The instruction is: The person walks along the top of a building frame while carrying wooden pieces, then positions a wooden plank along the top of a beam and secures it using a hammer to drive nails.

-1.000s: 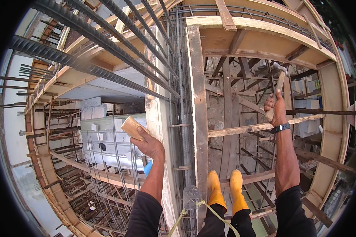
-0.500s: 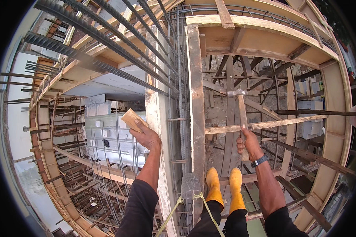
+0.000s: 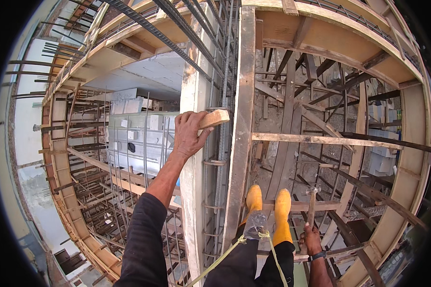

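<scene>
My left hand (image 3: 190,133) is closed around a short wooden block (image 3: 215,117). The block lies over the pale edge board (image 3: 196,91) of the beam form, its free end reaching above the steel bars (image 3: 220,138) in the gap. My right hand (image 3: 311,239), low and to the right, grips the wooden handle of a hammer (image 3: 312,205) whose metal head points away from me. A second, darker edge board (image 3: 244,81) runs along the gap's right side. Whether the block touches the bars cannot be told.
Thick ribbed rebar (image 3: 153,36) slants across the upper left. A wooden crosspiece (image 3: 321,139) spans the right opening, above timber props (image 3: 285,115). My yellow boots (image 3: 282,215) stand on a lower plank. Thin upright rods (image 3: 146,134) rise at left, and a plastic pouch (image 3: 255,225) hangs from a cord.
My left hand has carried the wooden block rightward and away from me, over the beam form. The hammer in my right hand has dropped back toward my body. The view has shifted.
</scene>
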